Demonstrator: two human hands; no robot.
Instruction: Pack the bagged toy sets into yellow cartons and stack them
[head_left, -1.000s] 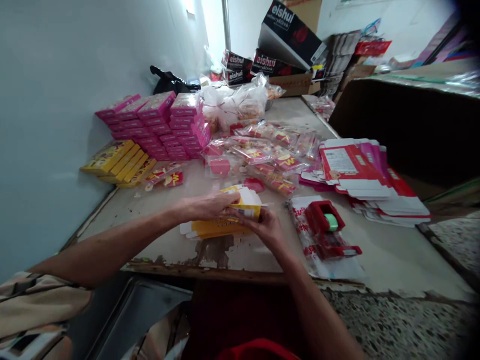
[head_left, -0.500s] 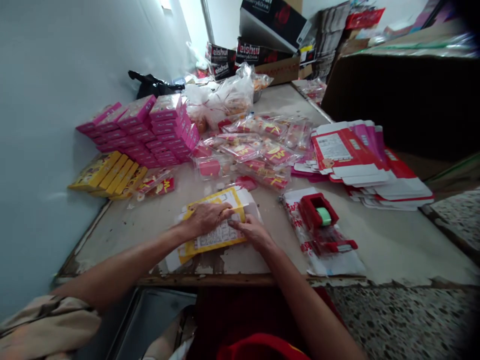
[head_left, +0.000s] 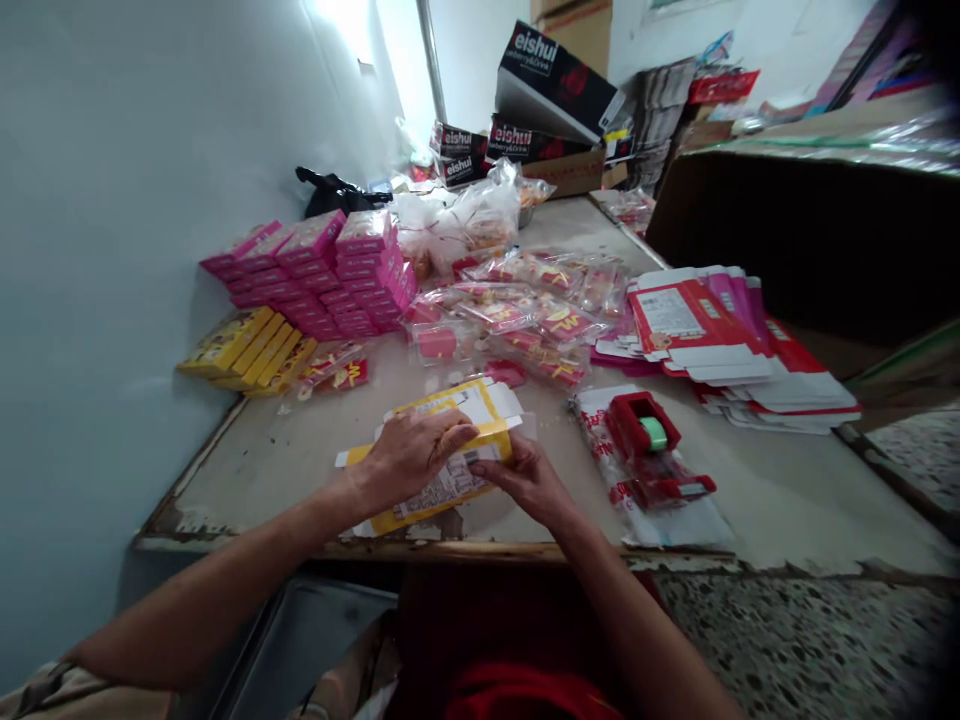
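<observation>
A yellow and white carton [head_left: 450,487], opened out into a box shape with printed text on its near face, sits at the front of the table. Over its upper side my left hand [head_left: 412,448] is closed, thumb stretched along the edge and fingertips partly hidden. My right hand [head_left: 531,482] grips the carton's right end, with the thumb on the near face and the fingers behind. White flaps stick out at both ends. To the right, a red tape dispenser [head_left: 645,440] with a green roll rests on a white and red plastic bag [head_left: 600,410].
Pink boxes [head_left: 367,260] stand stacked at the left behind yellow boxes [head_left: 244,350]. Clear-wrapped toy packs [head_left: 517,310] are heaped mid-table. Flat red and pink cartons [head_left: 697,330] lie at the right beside a large open cardboard box [head_left: 795,210]. Black boxes [head_left: 555,90] stand at the back.
The flat yellow carton has opened into a box shape between my hands. My right hand has shifted slightly right and down. The whole view has shifted a little.
</observation>
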